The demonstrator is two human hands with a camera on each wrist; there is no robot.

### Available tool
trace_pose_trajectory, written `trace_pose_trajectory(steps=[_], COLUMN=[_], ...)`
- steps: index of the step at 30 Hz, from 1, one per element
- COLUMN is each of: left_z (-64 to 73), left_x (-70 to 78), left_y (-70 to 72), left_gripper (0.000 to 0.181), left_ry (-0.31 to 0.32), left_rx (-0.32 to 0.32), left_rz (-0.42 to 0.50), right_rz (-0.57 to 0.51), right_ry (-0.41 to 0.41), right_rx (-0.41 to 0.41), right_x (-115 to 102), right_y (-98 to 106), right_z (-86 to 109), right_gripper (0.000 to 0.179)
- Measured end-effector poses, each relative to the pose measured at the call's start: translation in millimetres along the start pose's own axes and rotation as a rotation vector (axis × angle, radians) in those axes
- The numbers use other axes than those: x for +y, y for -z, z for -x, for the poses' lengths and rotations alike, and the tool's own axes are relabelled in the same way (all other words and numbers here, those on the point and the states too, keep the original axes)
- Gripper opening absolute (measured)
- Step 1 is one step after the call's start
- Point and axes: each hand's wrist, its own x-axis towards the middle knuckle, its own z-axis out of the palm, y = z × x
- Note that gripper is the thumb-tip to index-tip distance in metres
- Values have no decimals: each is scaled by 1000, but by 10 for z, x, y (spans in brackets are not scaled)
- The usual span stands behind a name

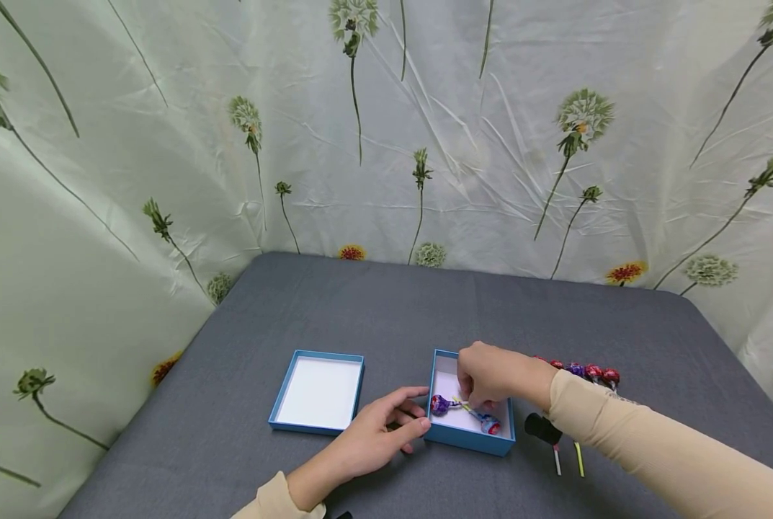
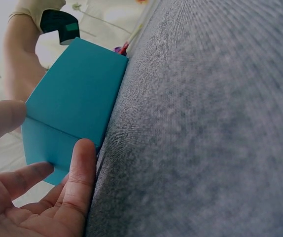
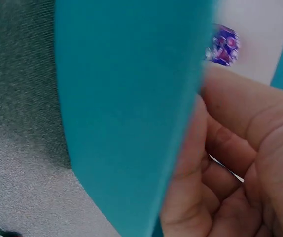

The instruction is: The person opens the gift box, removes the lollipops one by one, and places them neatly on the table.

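A blue open box [image 1: 467,437] with a white inside stands on the table, holding a purple-wrapped lollipop [image 1: 439,405] and a blue-and-red-wrapped lollipop [image 1: 489,425]. My right hand [image 1: 490,371] reaches down into it from above, fingers curled and fingertips at the lollipop sticks. It appears to pinch the blue-and-red lollipop's stick; the right wrist view hides the fingertips behind the box wall [image 3: 126,108]. At the box's front left corner, my left hand [image 1: 380,432] rests thumb and fingers against the outer walls [image 2: 77,94], fairly straight and spread.
The blue-rimmed box lid [image 1: 317,390], white inside up, lies left of the box. Several lollipops [image 1: 593,373] with red and purple wrappers lie in a row to the right, partly under my right forearm. A flower-print curtain [image 1: 386,130] hangs behind the grey table [image 1: 386,306].
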Motion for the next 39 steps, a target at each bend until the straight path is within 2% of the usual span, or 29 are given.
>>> trace_pose_trajectory(steps=[4,16,27,31,39], left_z=[-3,-10,-11,-10,-13], left_x=[0,-12,-8,-6,-7], left_y=[-1,-2,-1,0,-1], left_gripper=[49,49,49,49,49], left_ry=[-3,-10,-4,6,12], left_rx=[0,-5,-5,-4,-2], left_rz=[4,14,21,17,3], right_rz=[-34,-84,-160,-176,-293], right_ry=[16,137,113,120,139], right_rx=[-18,-54,-78,-67,-26], right_x=[17,99,130,142,241], right_y=[44,160,153,165,203], right_z=[15,30,56,97,203], right_gripper=[27,30,22,17,8])
